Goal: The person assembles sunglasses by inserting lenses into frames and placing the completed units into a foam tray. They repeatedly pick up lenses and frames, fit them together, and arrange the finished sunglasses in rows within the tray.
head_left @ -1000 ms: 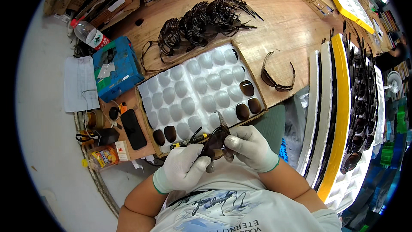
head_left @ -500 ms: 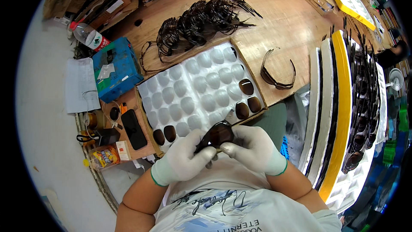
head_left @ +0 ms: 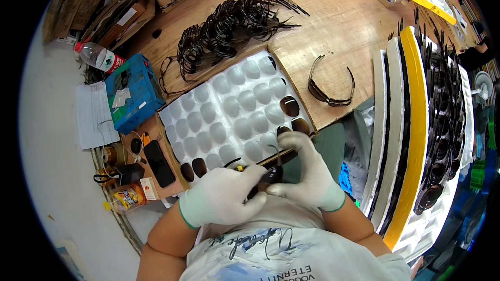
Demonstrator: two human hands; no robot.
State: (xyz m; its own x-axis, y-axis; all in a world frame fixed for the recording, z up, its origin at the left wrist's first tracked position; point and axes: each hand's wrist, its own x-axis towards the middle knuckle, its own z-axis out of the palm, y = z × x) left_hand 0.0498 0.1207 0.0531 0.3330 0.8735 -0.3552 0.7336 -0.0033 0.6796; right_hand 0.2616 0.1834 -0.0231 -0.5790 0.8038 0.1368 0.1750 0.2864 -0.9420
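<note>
A pair of dark sunglasses point(head_left: 272, 175) is in front of my chest, partly hidden by my gloves. My left hand point(head_left: 224, 195), in a white glove, is closed on one side of it, and a dark temple sticks up past its fingers. My right hand point(head_left: 310, 174), gloved too, has its thumb against the frame while its fingers are spread well away, near the other temple and a brown lens. Just beyond both hands lies a shallow box point(head_left: 212, 96) lined with a white moulded tray, holding pale film-covered lenses and several bare brown lenses point(head_left: 289, 106).
Brown spectacle frames point(head_left: 224, 34) are heaped behind the box, and another pair of sunglasses point(head_left: 330, 86) lies right of it. Stacked trays of glasses point(head_left: 409, 125) stand at the right. On the left are a blue box point(head_left: 134, 93), a phone point(head_left: 159, 164) and a bottle point(head_left: 99, 56).
My right hand has opened, its fingers moving up and away from the sunglasses. The sunglasses have tilted and sit lower between my hands. The whole view has shifted slightly.
</note>
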